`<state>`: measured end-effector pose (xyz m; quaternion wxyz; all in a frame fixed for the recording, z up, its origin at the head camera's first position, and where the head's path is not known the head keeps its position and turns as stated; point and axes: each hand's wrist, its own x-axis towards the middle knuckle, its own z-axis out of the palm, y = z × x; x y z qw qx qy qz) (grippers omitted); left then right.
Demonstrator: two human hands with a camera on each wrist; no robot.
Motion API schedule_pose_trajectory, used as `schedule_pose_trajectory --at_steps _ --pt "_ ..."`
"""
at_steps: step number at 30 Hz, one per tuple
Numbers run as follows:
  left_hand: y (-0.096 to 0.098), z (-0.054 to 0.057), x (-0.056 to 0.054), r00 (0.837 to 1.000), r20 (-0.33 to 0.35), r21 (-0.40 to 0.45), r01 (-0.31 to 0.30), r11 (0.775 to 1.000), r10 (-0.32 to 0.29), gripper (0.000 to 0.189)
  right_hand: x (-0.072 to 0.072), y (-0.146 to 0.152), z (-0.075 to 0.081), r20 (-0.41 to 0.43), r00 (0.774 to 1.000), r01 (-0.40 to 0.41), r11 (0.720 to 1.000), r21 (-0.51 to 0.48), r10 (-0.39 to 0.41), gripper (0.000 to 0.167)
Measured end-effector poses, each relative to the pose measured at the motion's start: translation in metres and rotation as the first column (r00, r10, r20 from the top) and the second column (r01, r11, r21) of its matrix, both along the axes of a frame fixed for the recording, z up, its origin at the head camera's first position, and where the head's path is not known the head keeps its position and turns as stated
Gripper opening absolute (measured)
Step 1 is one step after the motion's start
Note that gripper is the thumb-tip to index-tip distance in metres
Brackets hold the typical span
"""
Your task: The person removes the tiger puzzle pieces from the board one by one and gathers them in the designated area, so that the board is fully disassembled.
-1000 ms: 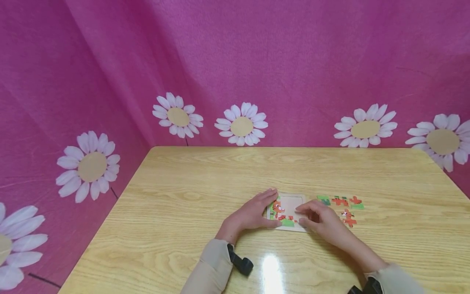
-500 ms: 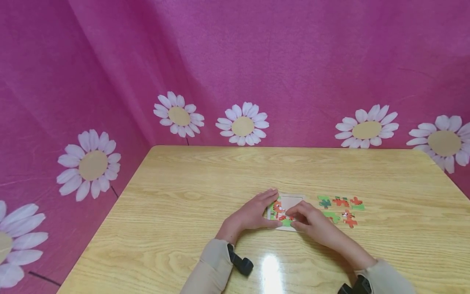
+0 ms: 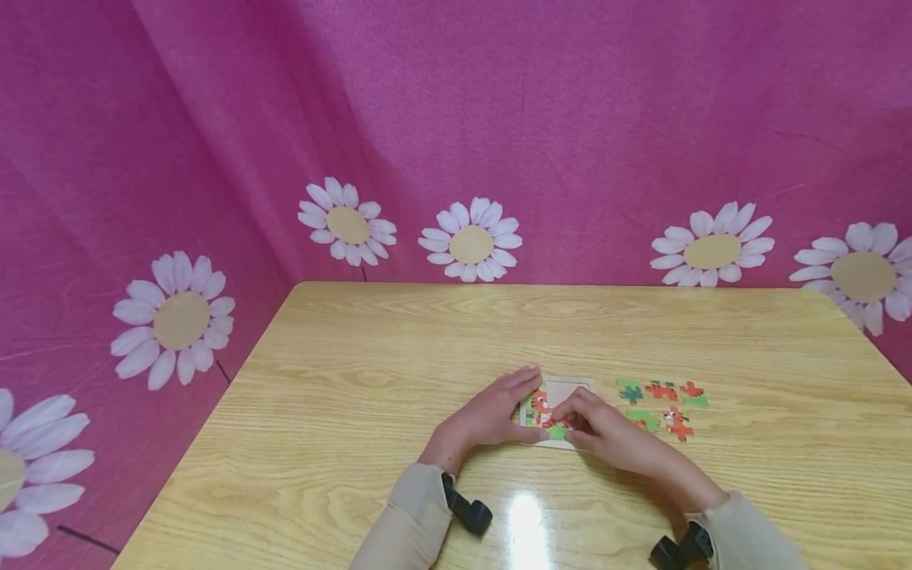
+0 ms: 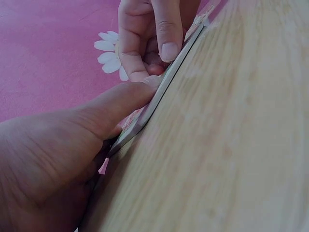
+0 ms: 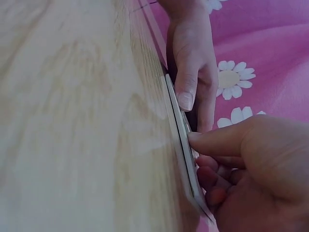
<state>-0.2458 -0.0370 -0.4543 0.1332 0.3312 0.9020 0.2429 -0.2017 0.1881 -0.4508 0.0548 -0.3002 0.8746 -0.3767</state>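
Observation:
A small framed jigsaw puzzle board (image 3: 580, 381) lies on the table, part filled with orange and green pieces down its left side and along its front. My left hand (image 3: 488, 413) rests against the board's left side, its straight thumb on the front rim and its fingers at the far left corner. Over the lower middle of the board, my right hand (image 3: 616, 434) pinches a puzzle piece (image 3: 558, 432) between thumb and bent fingers; the hand partly hides it. In the right wrist view the right thumb touches the board's edge (image 5: 183, 145).
Several loose puzzle pieces lie right of the board, among them a green one (image 3: 630, 392), a striped orange one (image 3: 662, 391) and an orange one (image 3: 679, 425). The wooden table (image 3: 342, 380) meets a pink curtain (image 3: 570, 119) with daisies behind.
My right hand has moved left across the board and settled over its lower middle, uncovering a green loose piece on the right. In the last half second it shifts only slightly. My left hand stays put.

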Motion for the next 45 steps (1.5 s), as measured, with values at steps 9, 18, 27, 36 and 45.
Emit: schedule_pose_trajectory --at_steps 9,18,27,36,45 --pt "0.0 0.0 0.0 1.0 -0.004 -0.006 -0.001 1.0 0.001 0.086 -0.001 -0.001 0.0 0.033 0.999 0.014 1.0 0.018 -0.015 0.018" --pt "0.0 0.0 0.0 1.0 -0.005 -0.01 -0.002 1.0 0.002 0.086 0.007 -0.004 -0.007 -0.119 0.992 0.043 0.999 -0.026 -0.045 0.022" --pt "0.0 0.0 -0.001 1.0 -0.014 -0.009 0.004 1.0 -0.004 0.086 0.01 -0.006 -0.012 -0.242 0.967 0.059 0.995 -0.077 -0.076 0.026" --pt "0.0 0.001 0.001 1.0 -0.016 -0.013 0.006 1.0 -0.006 0.086 0.008 -0.001 -0.009 -0.091 0.987 0.116 0.982 -0.15 -0.131 0.024" --pt "0.0 -0.001 0.0 1.0 -0.022 -0.019 0.012 1.0 -0.012 0.087 0.006 0.002 -0.008 -0.02 0.993 0.112 0.972 -0.206 -0.119 0.02"
